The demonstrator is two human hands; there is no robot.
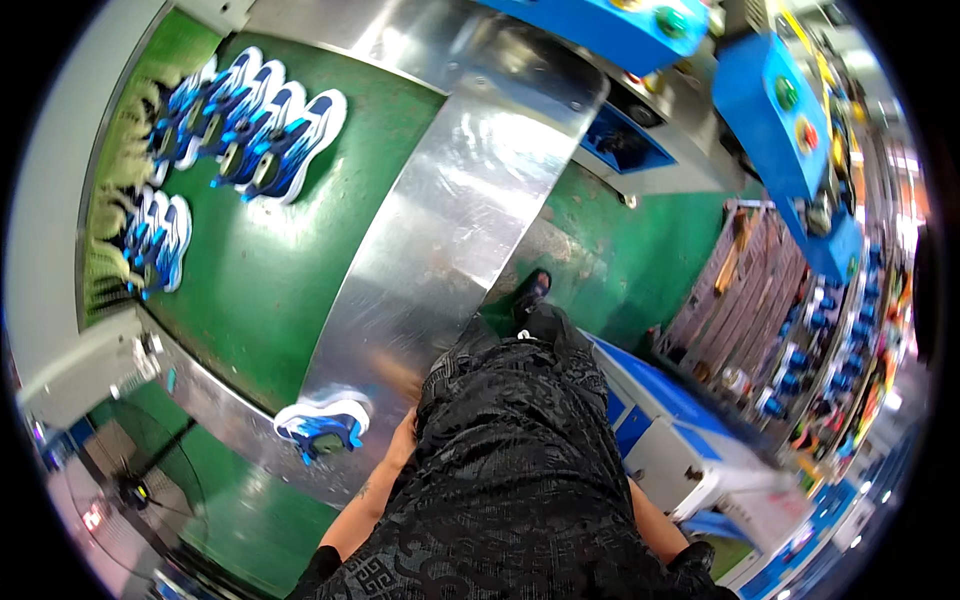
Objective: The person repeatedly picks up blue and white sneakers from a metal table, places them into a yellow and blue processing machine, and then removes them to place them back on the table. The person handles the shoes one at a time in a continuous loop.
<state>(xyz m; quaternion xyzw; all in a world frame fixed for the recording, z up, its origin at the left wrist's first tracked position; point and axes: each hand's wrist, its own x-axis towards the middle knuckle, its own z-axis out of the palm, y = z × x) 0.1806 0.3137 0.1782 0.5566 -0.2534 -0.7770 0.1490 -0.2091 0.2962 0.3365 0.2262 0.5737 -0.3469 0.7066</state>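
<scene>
My left hand (404, 436) is beside my dark patterned shirt, at the edge of the metal tabletop (400, 270). Its fingers are partly hidden by the shirt, and a skin-toned blur lies just ahead of it, so their pose is unclear. Left of this hand, a blue and white sneaker (325, 425) rests on the metal surface, apart from the hand. My right forearm (655, 520) passes behind the shirt, and the right hand itself is hidden. Several more blue and white sneakers (290, 150) stand in rows on the green belt (250, 270) at the far left.
A pale fringe curtain (125, 150) hangs beyond the sneakers. Blue control boxes with coloured buttons (775, 110) jut in at the upper right. A slatted wooden pallet (715, 285) lies on the right; racks of shoes (830, 340) stand past it. A fan (135, 490) is at lower left.
</scene>
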